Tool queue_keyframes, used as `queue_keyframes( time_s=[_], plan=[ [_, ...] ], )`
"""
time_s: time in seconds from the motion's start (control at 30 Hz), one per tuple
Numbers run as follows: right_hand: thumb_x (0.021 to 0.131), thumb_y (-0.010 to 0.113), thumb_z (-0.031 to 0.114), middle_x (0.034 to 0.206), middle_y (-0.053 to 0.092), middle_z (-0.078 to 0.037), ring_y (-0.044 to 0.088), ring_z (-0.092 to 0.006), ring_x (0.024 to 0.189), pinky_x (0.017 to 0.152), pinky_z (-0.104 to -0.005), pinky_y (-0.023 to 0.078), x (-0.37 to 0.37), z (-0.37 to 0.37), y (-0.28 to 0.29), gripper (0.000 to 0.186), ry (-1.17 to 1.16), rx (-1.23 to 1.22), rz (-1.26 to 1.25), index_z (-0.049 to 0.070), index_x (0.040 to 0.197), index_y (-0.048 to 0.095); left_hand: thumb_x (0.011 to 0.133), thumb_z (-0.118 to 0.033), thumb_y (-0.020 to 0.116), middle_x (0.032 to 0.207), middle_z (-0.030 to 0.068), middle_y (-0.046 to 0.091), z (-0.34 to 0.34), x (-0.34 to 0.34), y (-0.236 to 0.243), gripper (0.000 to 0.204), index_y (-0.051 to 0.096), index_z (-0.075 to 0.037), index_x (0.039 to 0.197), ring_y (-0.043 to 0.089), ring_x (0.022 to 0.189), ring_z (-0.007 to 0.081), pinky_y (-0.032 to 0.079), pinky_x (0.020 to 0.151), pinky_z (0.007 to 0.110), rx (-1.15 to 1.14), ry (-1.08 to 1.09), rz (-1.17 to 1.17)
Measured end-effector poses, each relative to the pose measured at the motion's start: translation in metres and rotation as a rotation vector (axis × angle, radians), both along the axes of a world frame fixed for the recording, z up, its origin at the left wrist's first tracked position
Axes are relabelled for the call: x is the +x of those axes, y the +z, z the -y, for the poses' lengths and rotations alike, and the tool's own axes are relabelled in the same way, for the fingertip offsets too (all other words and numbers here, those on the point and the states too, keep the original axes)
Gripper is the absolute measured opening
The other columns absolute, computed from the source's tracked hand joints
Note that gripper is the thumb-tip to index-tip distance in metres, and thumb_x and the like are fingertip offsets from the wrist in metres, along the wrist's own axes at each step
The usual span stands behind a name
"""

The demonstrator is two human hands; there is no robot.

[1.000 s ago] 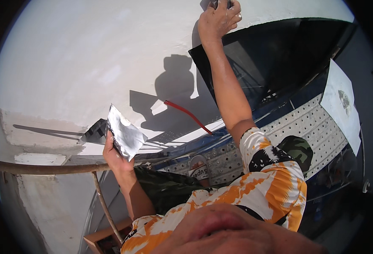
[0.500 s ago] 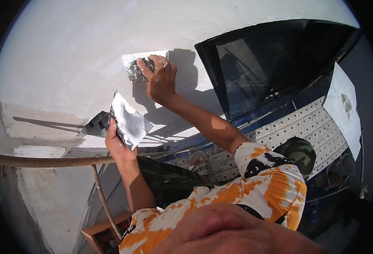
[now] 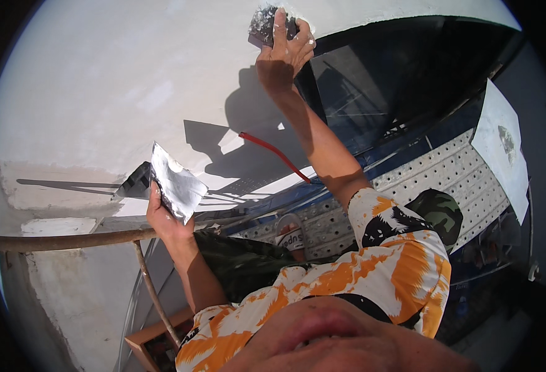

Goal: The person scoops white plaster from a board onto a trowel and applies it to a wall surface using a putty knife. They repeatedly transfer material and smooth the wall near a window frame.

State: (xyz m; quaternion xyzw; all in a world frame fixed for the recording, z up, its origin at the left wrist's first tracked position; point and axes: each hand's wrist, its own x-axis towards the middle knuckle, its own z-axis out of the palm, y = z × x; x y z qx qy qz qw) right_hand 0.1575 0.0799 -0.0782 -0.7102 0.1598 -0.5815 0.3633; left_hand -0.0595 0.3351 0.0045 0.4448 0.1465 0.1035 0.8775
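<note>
Before the wall [image 3: 118, 93], my left hand [image 3: 171, 222] grips the plate [image 3: 181, 185] at its lower-left edge; I judge it light, stiff. Rightward, the white-flecked trowel [image 3: 261, 27] sits gripped in my right hand [image 3: 283, 61]: likely rigid; hold its back.

The person wears a loose short-sleeved shirt [image 3: 341, 286] in white, splashed with ragged, feathery patches of orange and smaller areas of black. A dark band edges the neckline [image 3: 372, 306], and the right sleeve [image 3: 381, 214] carries a bold black motif near its hem. The trousers [image 3: 242, 261] are camouflage in dark greens and black. One slip-on sandal [image 3: 290, 237] shows, with a broad pale strap bearing dark lettering. Both forearms are bare, as are the left hand [image 3: 170, 218] and right hand [image 3: 285, 59], whose fingers [image 3: 279, 30] carry white specks.
</note>
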Motion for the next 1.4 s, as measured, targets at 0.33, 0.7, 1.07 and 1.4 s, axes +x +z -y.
queue_keyframes(
  time_s=[0.33, 0.7, 1.07, 1.4],
  plan=[
    [0.082, 0.068, 0.004, 0.120, 0.055, -0.011, 0.055, -0.0302, 0.110, 0.093, -0.0419, 0.044, -0.104, -0.069, -0.034, 0.052, 1.012, 0.195, 0.073, 0.017, 0.132, 0.061, 0.097, -0.019, 0.057, 0.085, 0.0056, 0.067, 0.015, 0.027, -0.012, 0.015, 0.064, -0.006, 0.101, 0.061, 0.068, 0.0149, 0.050, 0.055, 0.023, -0.157, 0.111, -0.147],
    [0.095, 0.057, 0.010, 0.107, 0.066, -0.012, 0.066, -0.0259, 0.093, 0.081, -0.0401, 0.055, -0.164, 0.022, -0.004, 0.025, 1.483, 0.428, -0.376, 0.004, 0.120, 0.062, 0.103, -0.019, 0.049, 0.116, 0.0084, 0.062, 0.066, 0.026, -0.009, 0.033, 0.052, 0.002, 0.129, 0.060, 0.104, 0.0203, 0.052, 0.090, 0.035, -0.032, -0.077, 0.215],
    [0.089, 0.058, 0.011, 0.102, 0.067, -0.012, 0.068, -0.0236, 0.090, 0.074, -0.0401, 0.056, -0.202, 0.077, -0.001, 0.026, 1.624, 1.917, -0.034, 0.000, 0.113, 0.059, 0.088, 0.001, 0.061, 0.110, 0.0181, 0.069, 0.116, 0.033, -0.038, 0.030, 0.067, -0.002, 0.117, 0.066, 0.099, 0.0318, 0.053, 0.086, 0.038, 1.519, -0.176, 1.073],
    [0.082, 0.057, -0.001, 0.111, 0.062, -0.016, 0.059, -0.0328, 0.103, 0.092, -0.0407, 0.045, -0.024, 0.243, -0.053, 0.049, -0.043, 0.108, 0.299, 0.005, 0.130, 0.057, 0.100, -0.013, 0.053, 0.093, 0.0136, 0.066, 0.121, 0.010, -0.039, 0.026, 0.067, 0.000, 0.119, 0.061, 0.086, 0.0196, 0.047, 0.079, 0.031, 1.419, -0.364, 0.464]
  ],
)
